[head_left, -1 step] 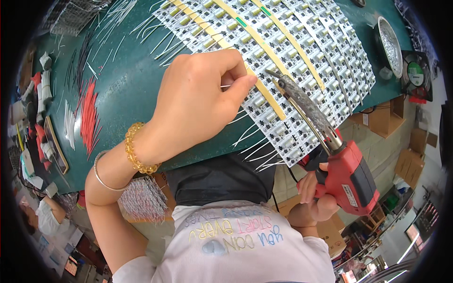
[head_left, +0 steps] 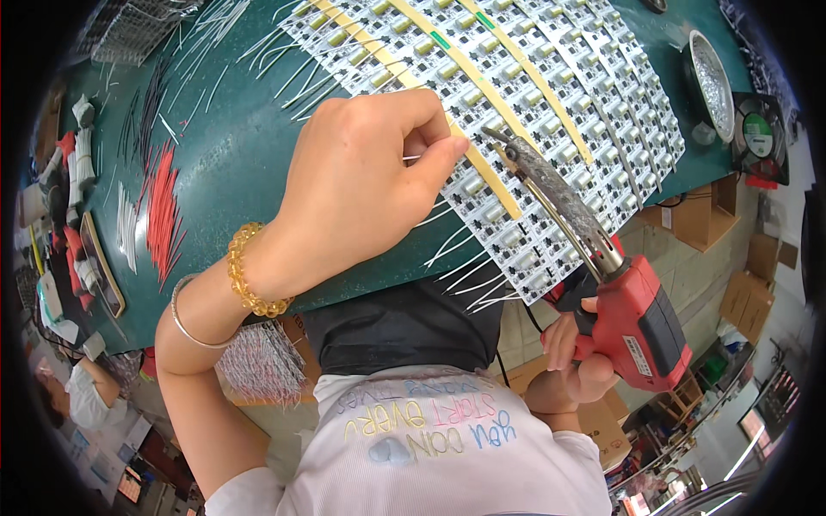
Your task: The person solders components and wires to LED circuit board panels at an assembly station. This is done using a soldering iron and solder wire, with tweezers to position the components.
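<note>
My left hand [head_left: 370, 172] is closed in a pinch over the near left edge of a sheet of small white circuit boards [head_left: 525, 258]. A short bit of white wire [head_left: 413, 158] shows between its fingers; the wire's tip is hidden. My right hand [head_left: 576, 361] grips a red and black soldering gun [head_left: 641, 327] at the sheet's near right. The gun's dark, crusted metal tip [head_left: 489, 133] points up and left, over the boards just right of my left fingertips. Several white wires [head_left: 473, 279] stick out from the sheet's near left edge.
On the green table [head_left: 232, 129] lie red wires [head_left: 163, 215], white wires [head_left: 126, 228] and black wires [head_left: 148, 107]. Yellow tape strips [head_left: 499, 185] cross the sheet. A metal bowl [head_left: 710, 86] and a black fan [head_left: 759, 138] stand at the far right. Cardboard boxes [head_left: 701, 215] are below.
</note>
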`<move>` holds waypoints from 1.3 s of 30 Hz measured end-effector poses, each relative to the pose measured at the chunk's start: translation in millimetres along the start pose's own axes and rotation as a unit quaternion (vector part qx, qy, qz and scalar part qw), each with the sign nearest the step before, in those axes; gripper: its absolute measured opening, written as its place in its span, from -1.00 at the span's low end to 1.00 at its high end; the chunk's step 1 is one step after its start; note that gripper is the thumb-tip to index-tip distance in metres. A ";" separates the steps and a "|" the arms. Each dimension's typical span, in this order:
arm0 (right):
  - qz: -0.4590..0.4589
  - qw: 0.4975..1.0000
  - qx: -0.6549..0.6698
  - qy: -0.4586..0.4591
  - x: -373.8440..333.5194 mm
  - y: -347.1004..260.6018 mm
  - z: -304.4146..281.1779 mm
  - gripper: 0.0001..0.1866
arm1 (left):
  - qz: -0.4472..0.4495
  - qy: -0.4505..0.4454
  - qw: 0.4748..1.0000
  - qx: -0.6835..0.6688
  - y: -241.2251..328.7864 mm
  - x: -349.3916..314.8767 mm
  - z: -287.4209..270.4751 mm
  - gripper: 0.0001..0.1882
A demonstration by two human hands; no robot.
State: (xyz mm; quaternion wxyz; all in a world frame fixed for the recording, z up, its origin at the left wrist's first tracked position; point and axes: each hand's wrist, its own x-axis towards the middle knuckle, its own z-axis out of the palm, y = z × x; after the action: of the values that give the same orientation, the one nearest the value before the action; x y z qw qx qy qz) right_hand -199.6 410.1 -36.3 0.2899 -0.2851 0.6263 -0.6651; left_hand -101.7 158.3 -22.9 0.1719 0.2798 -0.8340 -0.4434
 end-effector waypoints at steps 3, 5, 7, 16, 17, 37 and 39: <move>0.020 1.000 -0.007 0.002 8.7 -10.6 12.7 -0.24 | -0.006 -0.014 1.000 -0.004 0.2 3.4 0.5 -0.83; 0.022 1.000 -0.017 -0.003 8.7 -10.4 10.3 -0.25 | -0.017 -0.015 1.000 -0.014 0.3 3.1 -1.4 -0.83; 0.024 0.999 -0.028 -0.007 4.6 -4.4 3.0 -0.26 | -0.027 -0.017 0.999 -0.026 0.2 3.0 -2.2 -0.83; 0.034 0.999 -0.025 0.009 5.7 -11.2 8.5 -0.27 | -0.039 -0.024 0.998 -0.032 0.3 3.4 -2.3 -0.84; 0.028 0.999 -0.031 0.008 4.5 -10.7 5.2 -0.26 | -0.038 -0.024 0.998 -0.033 0.2 2.9 -2.7 -0.83; 0.000 0.995 -0.068 0.078 -13.9 6.5 -16.9 -0.21 | -0.071 -0.054 0.991 0.099 33.7 -8.2 -44.7 -0.95; 0.019 0.999 0.019 0.045 -4.0 -5.5 -4.5 -0.21 | -0.004 -0.030 0.994 0.105 31.3 -11.9 -31.5 -0.95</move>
State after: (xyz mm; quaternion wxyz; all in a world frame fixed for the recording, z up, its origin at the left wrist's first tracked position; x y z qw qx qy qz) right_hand -200.4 416.3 -31.1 0.2791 -0.2376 0.6311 -0.6837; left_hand -85.3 159.5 20.0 0.1144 0.2865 -0.8795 -0.3623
